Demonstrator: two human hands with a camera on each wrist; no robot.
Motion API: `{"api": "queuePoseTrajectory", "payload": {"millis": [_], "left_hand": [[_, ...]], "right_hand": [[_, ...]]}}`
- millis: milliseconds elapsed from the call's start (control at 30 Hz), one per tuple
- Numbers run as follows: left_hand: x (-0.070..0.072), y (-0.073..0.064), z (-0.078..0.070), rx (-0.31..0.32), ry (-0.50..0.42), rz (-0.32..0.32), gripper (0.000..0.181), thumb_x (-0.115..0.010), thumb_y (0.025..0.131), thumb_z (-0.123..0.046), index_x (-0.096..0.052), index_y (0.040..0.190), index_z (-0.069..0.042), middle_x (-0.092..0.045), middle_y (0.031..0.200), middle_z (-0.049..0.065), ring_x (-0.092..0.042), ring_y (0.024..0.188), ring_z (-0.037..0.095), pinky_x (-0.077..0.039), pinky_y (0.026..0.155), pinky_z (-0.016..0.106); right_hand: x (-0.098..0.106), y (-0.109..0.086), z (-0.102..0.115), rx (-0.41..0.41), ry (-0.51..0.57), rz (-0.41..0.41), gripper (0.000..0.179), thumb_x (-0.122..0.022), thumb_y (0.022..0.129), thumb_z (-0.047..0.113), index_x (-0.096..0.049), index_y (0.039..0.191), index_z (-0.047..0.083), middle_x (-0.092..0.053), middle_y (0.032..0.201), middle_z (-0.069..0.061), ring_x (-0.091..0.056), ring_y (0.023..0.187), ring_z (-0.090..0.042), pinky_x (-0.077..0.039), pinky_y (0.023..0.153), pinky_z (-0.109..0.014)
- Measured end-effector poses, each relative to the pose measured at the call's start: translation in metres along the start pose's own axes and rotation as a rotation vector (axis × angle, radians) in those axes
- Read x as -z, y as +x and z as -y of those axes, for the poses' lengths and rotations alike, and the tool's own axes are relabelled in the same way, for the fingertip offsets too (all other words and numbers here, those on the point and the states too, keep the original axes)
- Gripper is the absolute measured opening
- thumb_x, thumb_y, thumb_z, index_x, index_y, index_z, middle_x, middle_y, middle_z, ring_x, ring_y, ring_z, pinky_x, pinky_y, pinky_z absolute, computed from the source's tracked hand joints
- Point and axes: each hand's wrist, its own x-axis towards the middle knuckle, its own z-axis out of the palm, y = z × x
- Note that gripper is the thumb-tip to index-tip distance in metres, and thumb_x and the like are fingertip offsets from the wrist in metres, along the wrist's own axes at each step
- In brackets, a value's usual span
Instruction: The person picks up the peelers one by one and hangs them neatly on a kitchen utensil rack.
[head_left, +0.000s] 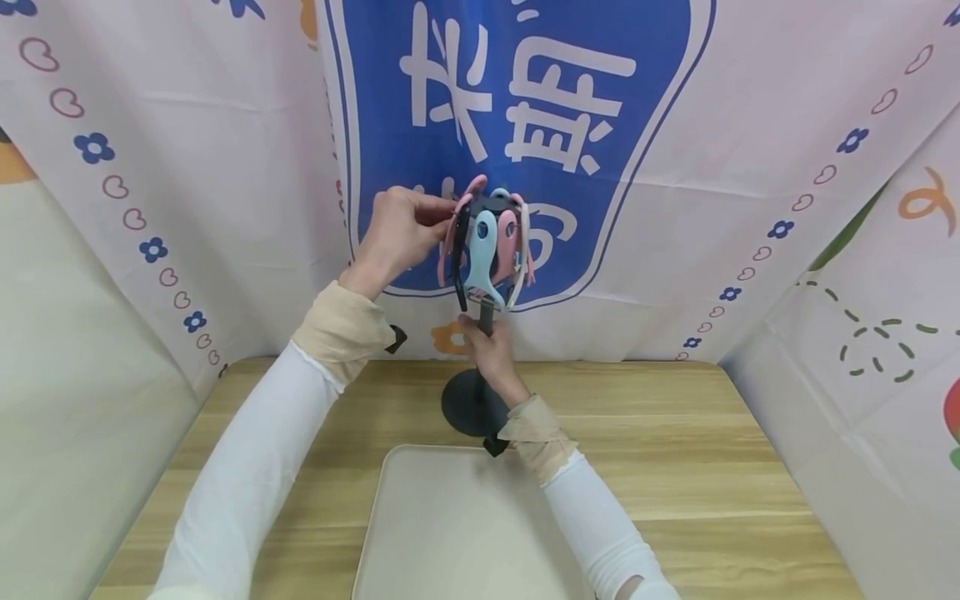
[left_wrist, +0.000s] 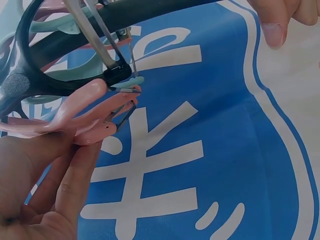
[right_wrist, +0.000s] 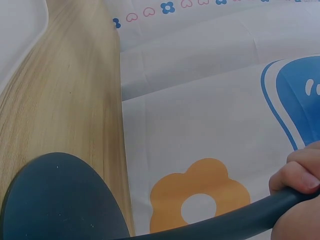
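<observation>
A black stand, with its pole (head_left: 486, 318) rising from a round base (head_left: 463, 403), carries several Y-shaped peelers around its top. Facing the head camera are a light blue peeler (head_left: 482, 248), a pink peeler (head_left: 507, 242), a black peeler (head_left: 460, 262) and a white peeler (head_left: 523, 250). At the upper left of this ring, my left hand (head_left: 397, 229) pinches a pink peeler (left_wrist: 85, 112) between thumb and fingers; its metal blade end points away from the palm. Below the peelers, my right hand (head_left: 493, 354) grips the pole, fingers wrapped around it.
A beige tray (head_left: 465, 533) lies on the wooden table (head_left: 675, 467), in front of the stand's base. Behind the stand hangs a printed cloth (head_left: 645, 317) with a large blue panel. Light-coloured cloth walls stand at both sides.
</observation>
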Motion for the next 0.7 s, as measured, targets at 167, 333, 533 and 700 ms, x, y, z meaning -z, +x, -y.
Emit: {"api": "queuePoseTrajectory", "payload": {"millis": [167, 333, 533, 700], "left_hand": [[-0.002, 0.001, 0.003, -0.041, 0.010, 0.011, 0.028, -0.073, 0.102, -0.011, -0.078, 0.129, -0.012, -0.078, 0.125, 0.011, -0.073, 0.117, 0.025, -0.055, 0.108, 0.041], [-0.004, 0.001, 0.006, -0.055, 0.014, 0.039, 0.029, -0.070, 0.104, -0.009, -0.076, 0.133, -0.012, -0.076, 0.130, 0.011, -0.071, 0.116, 0.026, -0.058, 0.103, 0.042], [-0.005, -0.002, 0.009, -0.076, 0.009, 0.065, 0.030, -0.067, 0.105, -0.005, -0.076, 0.133, -0.012, -0.077, 0.126, 0.011, -0.070, 0.110, 0.025, -0.060, 0.097, 0.044], [-0.006, -0.004, 0.011, -0.102, -0.001, 0.094, 0.030, -0.065, 0.105, -0.002, -0.075, 0.131, -0.012, -0.077, 0.123, 0.011, -0.071, 0.113, 0.025, -0.057, 0.104, 0.046]], "right_hand": [[0.000, 0.000, -0.003, 0.006, 0.008, -0.003, 0.052, -0.054, 0.112, 0.020, -0.045, 0.062, 0.012, -0.041, 0.050, 0.008, -0.035, 0.040, -0.009, -0.028, 0.042, -0.026], [0.000, 0.000, -0.003, 0.007, 0.004, 0.002, 0.052, -0.054, 0.112, 0.022, -0.046, 0.062, 0.011, -0.040, 0.050, 0.007, -0.034, 0.040, -0.011, -0.028, 0.042, -0.026], [0.000, -0.001, -0.005, 0.032, 0.003, 0.011, 0.053, -0.054, 0.112, 0.025, -0.045, 0.061, 0.013, -0.040, 0.050, 0.008, -0.033, 0.040, -0.010, -0.027, 0.042, -0.027], [0.000, 0.000, -0.007, 0.050, -0.003, 0.009, 0.054, -0.053, 0.111, 0.027, -0.045, 0.060, 0.014, -0.039, 0.051, 0.009, -0.032, 0.040, -0.009, -0.026, 0.042, -0.027]]}}
